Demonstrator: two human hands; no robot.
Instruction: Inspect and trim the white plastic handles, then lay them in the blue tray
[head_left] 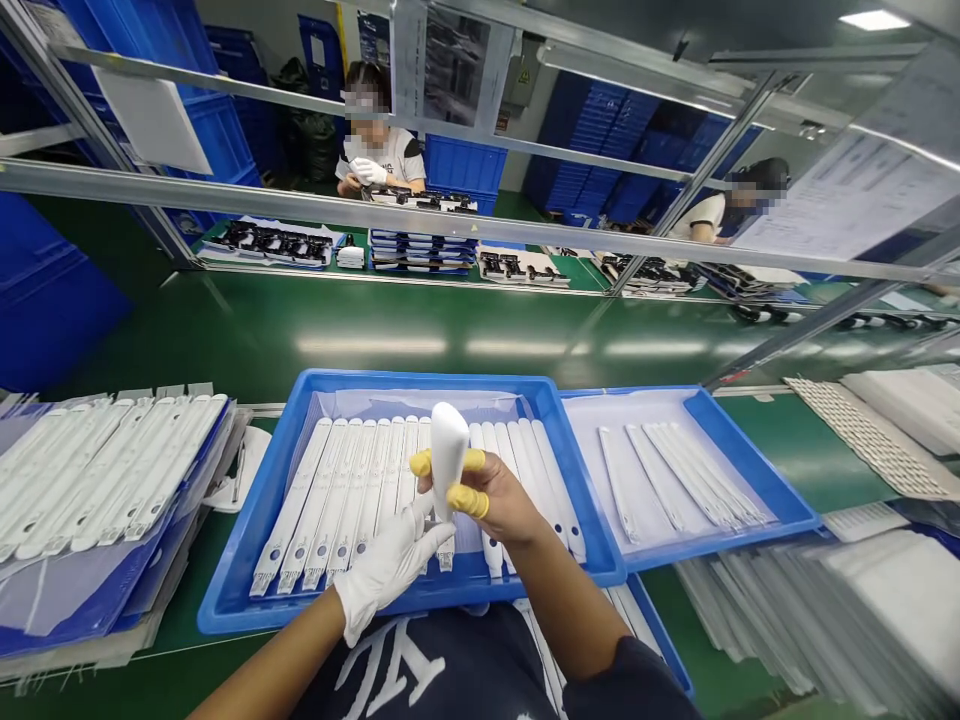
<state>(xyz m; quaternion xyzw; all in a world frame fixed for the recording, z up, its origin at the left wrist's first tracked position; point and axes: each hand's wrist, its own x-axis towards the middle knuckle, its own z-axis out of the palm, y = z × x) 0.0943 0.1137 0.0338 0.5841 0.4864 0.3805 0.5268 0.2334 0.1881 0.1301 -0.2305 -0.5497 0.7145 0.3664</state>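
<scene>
The right hand (487, 495), wearing yellow finger cots (466, 500), grips a white plastic strip (448, 450) upright above the blue tray (420, 382); the gloved left hand (390, 570) closes on its lower end. More white strips (292, 510) lie side by side in the tray, others in a second tray (720, 440) alongside. A co-worker (379, 150) sits beyond the green surface (375, 320)

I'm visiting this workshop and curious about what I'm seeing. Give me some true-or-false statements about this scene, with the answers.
1. The right hand wears a white glove. False: it is bare, with yellow finger cots; the left hand is gloved.
2. The right hand pinches a tapered white plastic piece. True.
3. The front blue tray holds rows of white strips. True.
4. The tray on the right holds more strips than the front one. False: it holds fewer.
5. A co-worker across the belt wears a white glove. True.
</scene>
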